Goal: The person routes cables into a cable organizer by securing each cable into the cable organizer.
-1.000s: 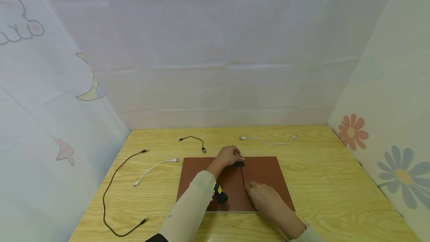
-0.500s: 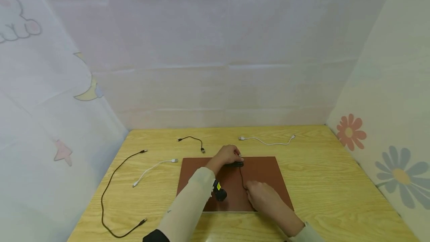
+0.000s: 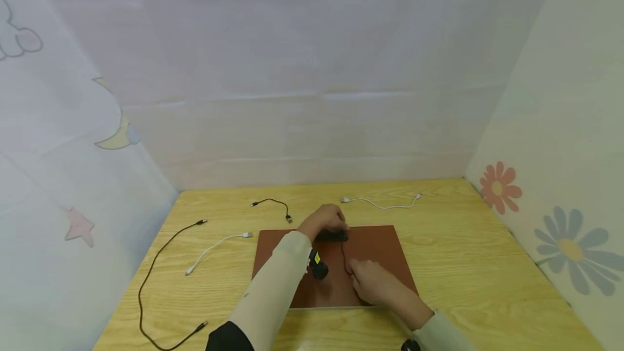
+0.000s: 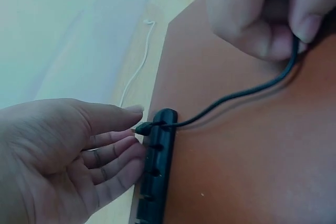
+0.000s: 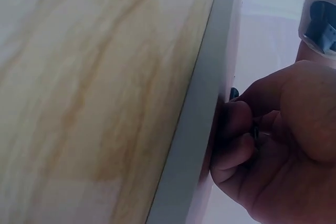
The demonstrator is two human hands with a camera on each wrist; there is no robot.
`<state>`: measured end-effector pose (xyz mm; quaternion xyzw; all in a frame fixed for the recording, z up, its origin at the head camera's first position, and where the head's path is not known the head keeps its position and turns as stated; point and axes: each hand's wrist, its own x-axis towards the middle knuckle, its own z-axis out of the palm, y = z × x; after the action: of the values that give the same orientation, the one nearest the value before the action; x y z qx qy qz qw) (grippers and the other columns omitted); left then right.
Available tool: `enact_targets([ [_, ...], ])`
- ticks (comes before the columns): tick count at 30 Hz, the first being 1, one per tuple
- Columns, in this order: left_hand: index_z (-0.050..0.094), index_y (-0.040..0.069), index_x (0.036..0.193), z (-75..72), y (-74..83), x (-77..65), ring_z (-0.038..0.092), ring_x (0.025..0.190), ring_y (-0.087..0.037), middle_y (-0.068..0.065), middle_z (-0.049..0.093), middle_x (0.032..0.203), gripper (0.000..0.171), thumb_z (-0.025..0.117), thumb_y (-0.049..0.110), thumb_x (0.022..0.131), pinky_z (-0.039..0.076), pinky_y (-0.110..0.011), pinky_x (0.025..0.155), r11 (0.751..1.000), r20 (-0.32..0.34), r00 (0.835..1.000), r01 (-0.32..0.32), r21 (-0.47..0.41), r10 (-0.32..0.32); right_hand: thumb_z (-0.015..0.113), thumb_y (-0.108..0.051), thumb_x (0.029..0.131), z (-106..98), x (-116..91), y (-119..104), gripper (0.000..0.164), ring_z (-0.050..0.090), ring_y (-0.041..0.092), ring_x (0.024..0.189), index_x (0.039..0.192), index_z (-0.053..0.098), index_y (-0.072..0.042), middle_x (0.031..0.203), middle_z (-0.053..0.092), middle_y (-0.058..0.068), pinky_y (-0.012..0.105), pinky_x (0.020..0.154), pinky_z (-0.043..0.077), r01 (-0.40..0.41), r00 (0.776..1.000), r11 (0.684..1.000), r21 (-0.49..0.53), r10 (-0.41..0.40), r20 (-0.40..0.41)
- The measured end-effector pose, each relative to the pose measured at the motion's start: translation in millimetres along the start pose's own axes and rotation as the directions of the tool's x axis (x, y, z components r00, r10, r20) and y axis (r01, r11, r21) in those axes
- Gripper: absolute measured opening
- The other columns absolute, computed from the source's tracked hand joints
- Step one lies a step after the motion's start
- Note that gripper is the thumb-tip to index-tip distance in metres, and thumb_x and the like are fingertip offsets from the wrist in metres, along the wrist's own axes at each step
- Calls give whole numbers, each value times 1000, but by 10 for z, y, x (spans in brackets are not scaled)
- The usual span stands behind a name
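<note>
A black cable organizer with several slots lies along the far edge of a brown mat. In the left wrist view, a black USB cable crosses its end slot, the plug jutting past the far side. Around that plug stands my left hand, thumb above and fairly straight fingers beside the organizer; a gap shows between thumb and plug. My right hand pinches the cable nearer the mat's front edge, its fingers curled. The cable bends loosely between organizer and right hand. Its far end is hidden under the right hand.
On the wooden table, a long black cable and a short white cable lie to the left. A short black cable and another white cable lie behind the mat. Printed cloth walls enclose the table.
The head view has shifted slightly. The cable between organizer and right hand has gone from nearly straight to more bent. The plug tip seen earlier by my left fingers is now hidden in the head view.
</note>
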<state>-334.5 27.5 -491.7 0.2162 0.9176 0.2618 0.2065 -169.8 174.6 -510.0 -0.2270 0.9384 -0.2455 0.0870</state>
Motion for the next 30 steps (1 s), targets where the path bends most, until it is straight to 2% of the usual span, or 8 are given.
enact_targets([
  [7, 68, 9, 86, -64, 94, 94, 42, 61, -9, 4, 55, 75, 17, 66, 20, 99, 41, -27, 60, 999, -93, 996, -14, 42, 18, 53, -3, 103, -22, -4, 1, 21, 43, 11, 60, 84, 51, -13, 71, 45, -2, 28, 55, 37, -1, 1000, 1000, 8, 1, 26],
  [13, 33, 16, 58, -78, 166, 232, 14, 51, -11, 4, 21, 55, 47, 57, 9, 98, 21, -27, 52, 995, -153, 988, -23, 95, 37, 54, -4, 102, -22, -10, 9, 20, 44, 10, 64, 84, 52, -13, 74, 47, -4, 29, 58, 39, 1, 1000, 1000, -1, -1, 28],
  [16, 37, 15, 58, -64, 189, 273, 18, 53, -13, 2, 27, 57, 42, 56, 3, 95, 21, -27, 51, 992, -199, 979, -17, 122, 41, 55, -4, 101, -10, -14, 12, 20, 43, 9, 64, 84, 52, -13, 74, 47, -5, 28, 59, 39, 19, 1000, 1000, 0, -19, 23],
  [18, 58, 10, 70, -47, 195, 281, 40, 60, -13, 0, 49, 70, 26, 56, 4, 96, 32, -27, 54, 986, -226, 974, 5, 165, 33, 55, -3, 101, -1, -17, 14, 19, 43, 9, 65, 85, 52, -13, 76, 47, -5, 27, 60, 40, 32, 999, 999, 8, -32, 24],
  [20, 71, 6, 99, -36, 199, 282, 57, 87, -20, -7, 62, 99, 16, 55, 6, 98, 46, -31, 67, 981, -232, 972, 26, 192, 19, 55, -3, 101, 3, -19, 16, 17, 43, 8, 66, 87, 53, -13, 78, 48, -6, 26, 62, 41, 44, 999, 999, 7, -45, 26],
  [22, 67, 8, 128, -31, 196, 276, 55, 120, -29, -11, 60, 128, 30, 54, 9, 101, 52, -39, 87, 976, -233, 972, 43, 215, 8, 55, -3, 101, 7, -16, 16, 17, 44, 8, 67, 88, 54, -13, 79, 49, -7, 26, 62, 41, 51, 998, 999, 7, -51, 29],
  [23, 64, 8, 133, -28, 189, 279, 51, 127, -32, -12, 58, 132, 34, 53, 10, 101, 52, -42, 93, 973, -230, 973, 48, 226, 5, 55, -4, 101, 7, -13, 13, 17, 44, 8, 67, 88, 53, -14, 79, 49, -7, 26, 62, 41, 51, 998, 999, 5, -51, 33],
  [30, 64, 9, 133, -5, 130, 309, 52, 122, -31, -10, 59, 130, 31, 50, 14, 105, 49, -48, 100, 949, -253, 968, 69, 308, 11, 55, -6, 102, 10, -5, -19, 16, 44, 8, 66, 88, 54, -14, 79, 48, -7, 27, 62, 40, 30, 998, 999, 18, -31, 51],
])
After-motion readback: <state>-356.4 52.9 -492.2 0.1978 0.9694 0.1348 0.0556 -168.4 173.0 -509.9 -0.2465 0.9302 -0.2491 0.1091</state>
